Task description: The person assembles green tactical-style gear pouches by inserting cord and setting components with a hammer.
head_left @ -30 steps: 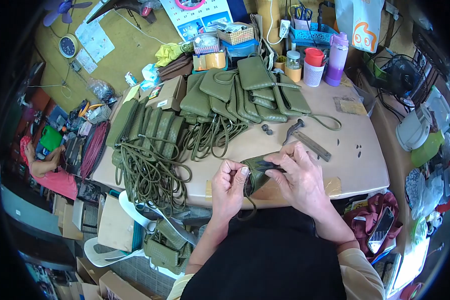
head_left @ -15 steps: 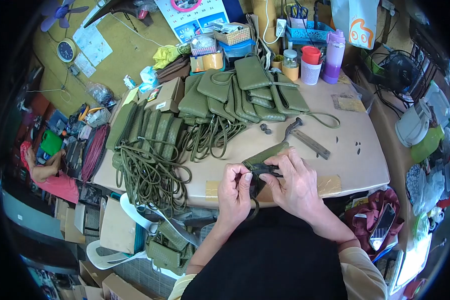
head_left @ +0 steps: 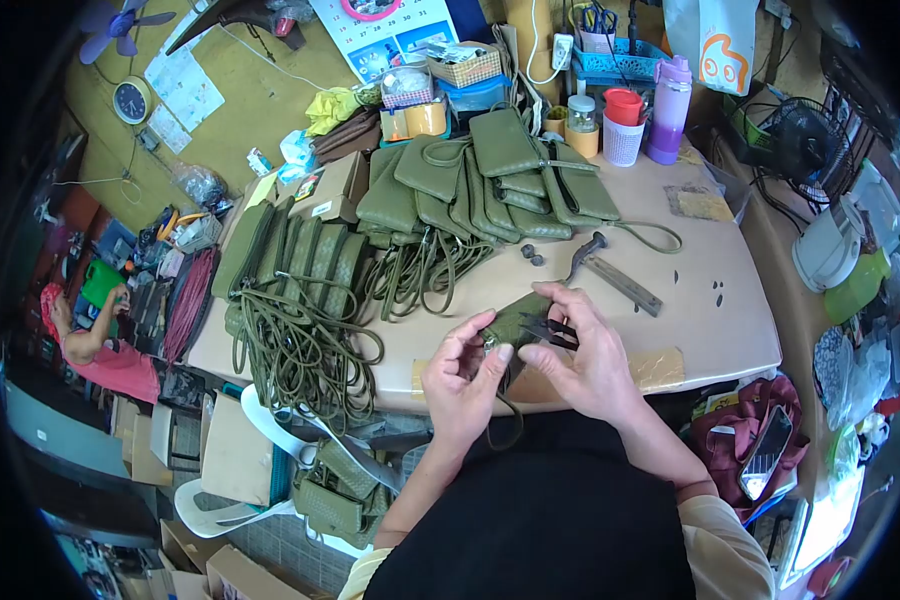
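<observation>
Near the table's front edge, my left hand is closed on the near left end of a green woven pouch, thumb on top. My right hand holds a small black tool, like snips, over the pouch; its fingers also reach the pouch's far edge. A thin green strap hangs below my hands. Beyond them, a hammer lies beside a flat metal bar, with small dark round pieces to the left.
Green pouches are piled at the back of the table, and more with coiled straps lie left. Cups and a purple bottle stand at the back right. Another person is at far left.
The pouch has turned and shows more of its woven face. My left fingers have loosened a little, and the black tool has tilted. The other person's arm has risen.
</observation>
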{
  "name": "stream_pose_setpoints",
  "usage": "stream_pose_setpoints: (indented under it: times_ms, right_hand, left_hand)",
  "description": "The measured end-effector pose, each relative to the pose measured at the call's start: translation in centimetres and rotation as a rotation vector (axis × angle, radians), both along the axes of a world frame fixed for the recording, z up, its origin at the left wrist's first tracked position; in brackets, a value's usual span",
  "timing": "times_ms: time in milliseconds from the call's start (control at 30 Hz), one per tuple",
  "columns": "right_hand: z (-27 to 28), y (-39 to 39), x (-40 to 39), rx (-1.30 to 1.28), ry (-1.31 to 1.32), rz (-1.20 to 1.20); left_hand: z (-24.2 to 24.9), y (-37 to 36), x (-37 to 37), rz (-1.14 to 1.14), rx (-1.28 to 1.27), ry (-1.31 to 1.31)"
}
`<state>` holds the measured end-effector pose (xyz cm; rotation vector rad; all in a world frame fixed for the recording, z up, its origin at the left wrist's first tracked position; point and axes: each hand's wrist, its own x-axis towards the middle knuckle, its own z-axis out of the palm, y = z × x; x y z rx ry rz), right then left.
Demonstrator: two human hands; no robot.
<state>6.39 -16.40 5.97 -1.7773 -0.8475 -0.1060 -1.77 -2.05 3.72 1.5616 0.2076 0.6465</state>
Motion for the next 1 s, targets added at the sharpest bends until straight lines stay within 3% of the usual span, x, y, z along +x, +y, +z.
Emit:
stream_pose_setpoints:
  times_ms: [100,133,200,300,367,433,533,633,800,1000]
  right_hand:
    - [-0.7,0.3,0.5,-0.094,-0.099,0.007]
    - [-1.4,0.2,1.0,-0.121,-0.249,-0.044]
    - [-1.9,0.7,1.1,-0.09,-0.474,-0.17]
    - [-2.1,1.2,0.5,-0.064,-0.606,-0.185]
    - [-2.1,1.3,0.3,-0.067,-0.582,-0.17]
    - [-1.9,1.2,0.4,-0.229,-0.479,-0.139]
    - [-0.8,1.4,0.1,-0.141,-0.295,-0.087]
    - [-1.4,1.5,0.2,-0.12,-0.295,-0.088]
    - [-2.0,1.1,-0.3,-0.139,-0.363,-0.1]
    - [-2.3,1.4,-0.5,-0.14,-0.372,-0.097]
  left_hand:
    - [-0.4,1.8,0.1,-0.098,0.033,-0.067]
    - [-0.3,2.5,-0.1,-0.15,0.037,-0.029]
    - [0.3,2.6,0.2,-0.153,0.054,-0.033]
    - [0.8,2.3,-0.1,-0.096,0.145,-0.02]
    - [0.3,2.2,-0.1,-0.033,0.223,-0.006]
    - [-1.4,2.4,0.2,0.095,0.321,-0.046]
    - [-2.6,2.3,0.6,0.089,0.25,-0.001]
    - [-3.4,2.5,0.6,0.07,0.184,0.067]
    - [-3.7,2.7,0.7,-0.006,-0.134,0.053]
    - [-3.7,2.3,0.9,-0.073,-0.182,-0.042]
